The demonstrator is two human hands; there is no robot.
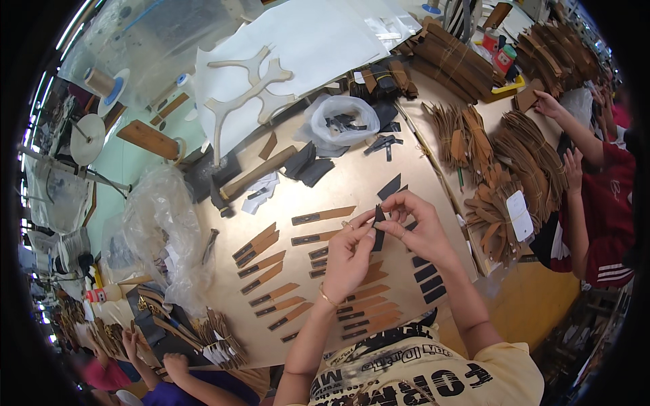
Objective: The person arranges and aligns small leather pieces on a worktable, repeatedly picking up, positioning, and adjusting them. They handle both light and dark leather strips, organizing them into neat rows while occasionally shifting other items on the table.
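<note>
Both of my hands meet over the work table, pinching one small black strip (378, 237) that looks like leather or fabric. My left hand (351, 256) grips it between thumb and fingers. From the other side, the fingertips of my right hand (423, 227) close on its upper part. Just beyond the right hand lies a black pointed piece (389, 187). Brown leather strips (323, 215), each with a black patch at one end, lie in rows below and left of my hands. Beside my right forearm sits a column of short black pieces (427, 278).
Further back are a hammer (261, 170), black scraps (310, 164) and a plastic bag of black bits (344, 122). Crumpled clear plastic (166, 230) is at left. Bundled brown leather pieces (528, 145) fill the right side, near another person's hand (550, 105). Another person works at lower left.
</note>
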